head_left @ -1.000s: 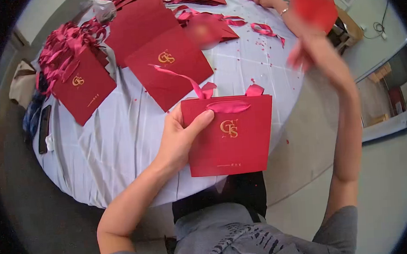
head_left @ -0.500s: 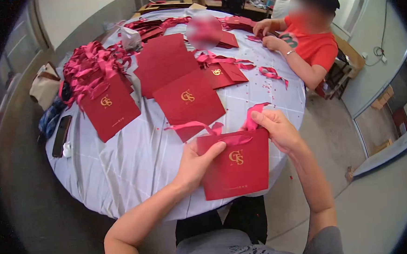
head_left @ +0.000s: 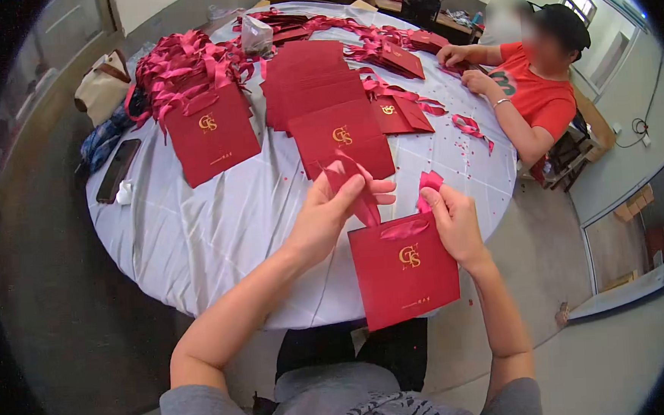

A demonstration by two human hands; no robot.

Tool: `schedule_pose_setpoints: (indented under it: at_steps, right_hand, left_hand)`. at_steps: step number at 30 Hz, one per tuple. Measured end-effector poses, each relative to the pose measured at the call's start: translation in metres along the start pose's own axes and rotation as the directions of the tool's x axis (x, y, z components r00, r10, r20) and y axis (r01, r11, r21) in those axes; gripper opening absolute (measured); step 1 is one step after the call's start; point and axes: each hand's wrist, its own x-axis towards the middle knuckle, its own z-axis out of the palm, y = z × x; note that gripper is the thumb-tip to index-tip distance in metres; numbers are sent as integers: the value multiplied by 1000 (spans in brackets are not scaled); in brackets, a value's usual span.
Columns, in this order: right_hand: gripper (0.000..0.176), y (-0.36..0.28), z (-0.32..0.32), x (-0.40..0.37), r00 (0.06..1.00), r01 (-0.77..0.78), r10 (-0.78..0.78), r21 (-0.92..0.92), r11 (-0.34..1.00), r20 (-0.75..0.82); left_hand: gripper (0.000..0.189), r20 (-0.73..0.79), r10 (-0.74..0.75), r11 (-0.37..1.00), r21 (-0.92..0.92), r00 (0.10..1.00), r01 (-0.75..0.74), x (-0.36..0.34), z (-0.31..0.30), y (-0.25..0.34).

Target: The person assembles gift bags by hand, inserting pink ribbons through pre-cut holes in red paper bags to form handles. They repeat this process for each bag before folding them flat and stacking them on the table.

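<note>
A flat red paper gift bag (head_left: 406, 270) with a gold logo hangs over the near edge of the round table. My left hand (head_left: 333, 207) pinches the left end of its pink ribbon (head_left: 355, 187) and lifts it above the bag's top. My right hand (head_left: 450, 217) pinches the ribbon's other end (head_left: 428, 180) at the bag's top right corner. A loop of the ribbon lies across the bag's upper front.
The white-covered table (head_left: 196, 223) carries stacked red bags (head_left: 347, 138), another bag (head_left: 212, 133) under a heap of ribbons (head_left: 178, 61), and a phone (head_left: 117, 170) at its left edge. A person in an orange shirt (head_left: 538, 92) works at the far right. A handbag (head_left: 102, 86) sits far left.
My left hand let go of the bag's side and took the left ribbon end, lifting it. My right hand came down from the air to the right ribbon end. The bag tilted.
</note>
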Motion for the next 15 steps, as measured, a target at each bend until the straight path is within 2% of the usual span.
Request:
schedule_pose_setpoints:
  at_steps: [3,6,8,11,14,15]
  right_hand:
    - [29,-7,5,-1,999,24,-22,56,998,-36]
    - [28,-4,9,-4,994,100,-101,-41,994,-34]
    - [27,-1,11,-6,996,77,-78,-31,997,-40]
    - [26,2,14,-9,1000,2,-2,15,1000,-5]
    - [21,5,20,-8,995,95,-86,178,979,-58]
    - [21,4,20,-8,995,87,-76,178,980,-65]
  left_hand:
    - [19,-25,8,1000,29,1000,-8,-1,-3,4]
    - [27,-20,17,998,-53,1000,-18,3,-7,4]
    - [27,-21,12,991,-135,1000,-15,5,-11,6]
    - [30,-34,-9,988,-157,999,4,6,-12,5]
    - [34,-15,9,986,-168,1000,-11,7,-12,4]
    - [35,-23,17,985,-171,1000,-21,7,-12,4]
